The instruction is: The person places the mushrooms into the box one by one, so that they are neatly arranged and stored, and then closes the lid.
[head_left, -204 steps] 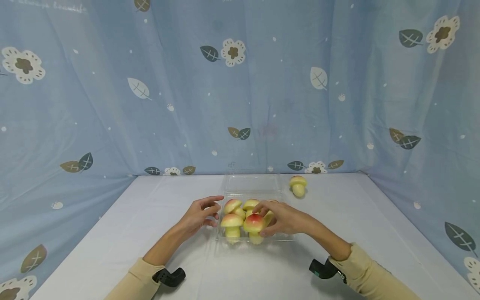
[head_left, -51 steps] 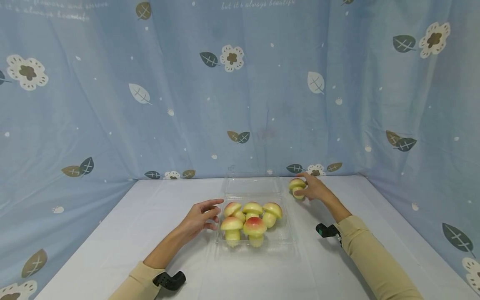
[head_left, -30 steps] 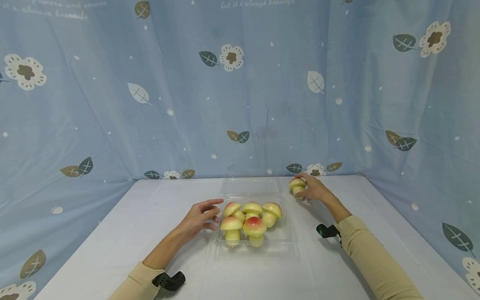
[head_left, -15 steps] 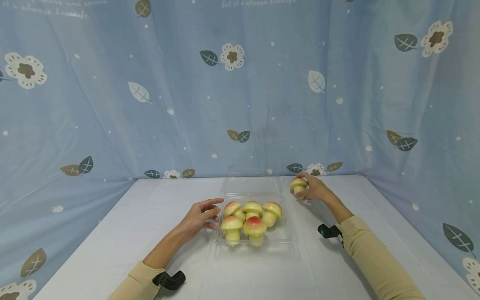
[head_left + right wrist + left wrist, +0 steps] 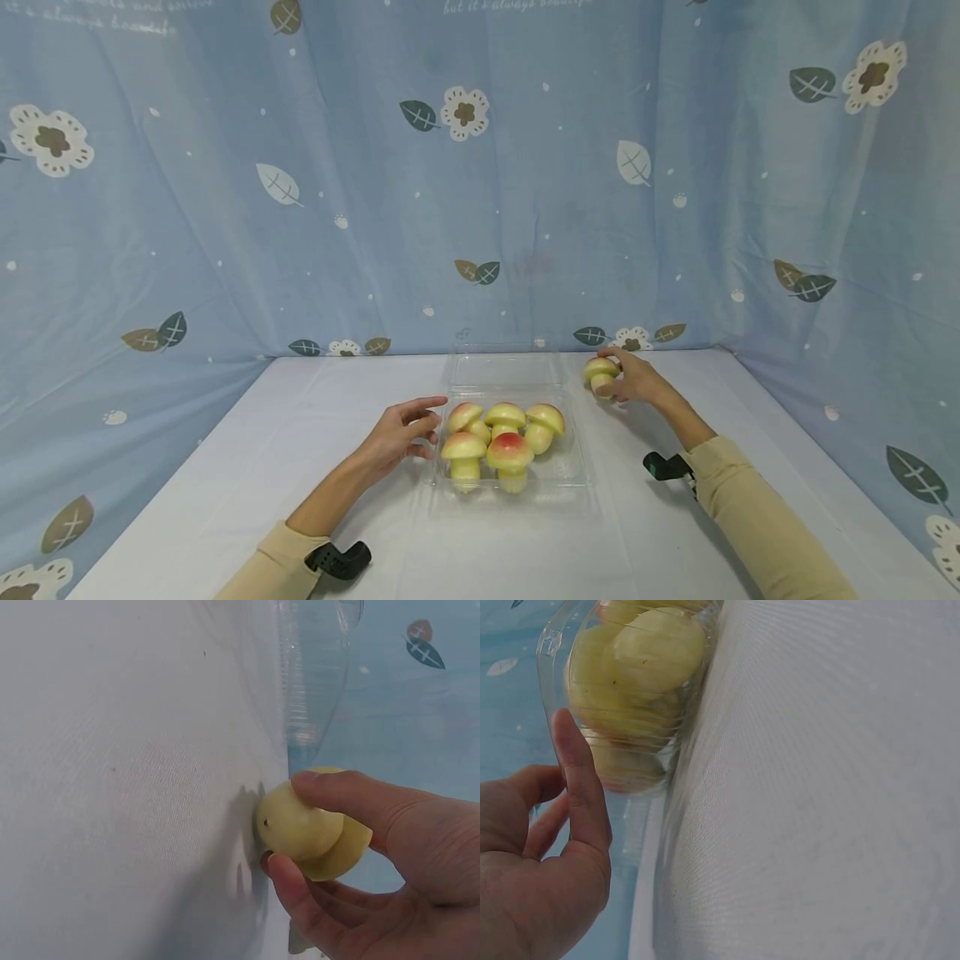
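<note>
At the back right of the table, my right hand (image 5: 637,379) grips a toy mushroom (image 5: 601,375) with a yellow cap tinged red and a pale stem. In the right wrist view the thumb presses the mushroom's stem (image 5: 289,825) while fingers curl round the other side. My left hand (image 5: 397,437) stays at the left wall of a clear plastic box (image 5: 566,471), its fingers loosely bent and holding nothing. In the left wrist view, a fingertip (image 5: 570,731) lies right at the box rim. Inside the box sit several similar mushrooms (image 5: 510,454), some with redder caps.
The box's clear lid (image 5: 506,369) stands open toward the back. A white cloth (image 5: 300,417) covers the table. Behind it hangs a blue curtain (image 5: 360,208) with leaves and flowers. Each wrist wears a black camera, such as the left one (image 5: 341,561).
My right hand has left the mushrooms in the box and gone to the lone one at the back right. That mushroom has just shifted slightly right in its grip. The left hand stays put.
</note>
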